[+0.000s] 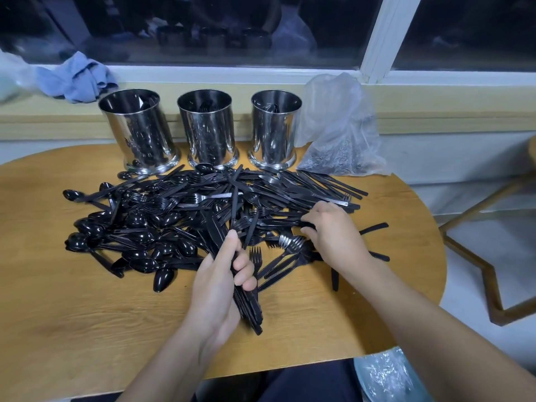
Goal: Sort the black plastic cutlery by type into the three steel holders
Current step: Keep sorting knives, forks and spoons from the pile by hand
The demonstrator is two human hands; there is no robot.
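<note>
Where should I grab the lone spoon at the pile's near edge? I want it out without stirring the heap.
Take the spoon by its bowl, coming from the near side: the bowl lies free on bare table, while its handle runs back under the pile.

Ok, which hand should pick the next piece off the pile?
The right hand, probably. It already rests on the pile with nothing clearly held, while the left hand grips a full bundle of cutlery and has no fingers to spare.
</note>
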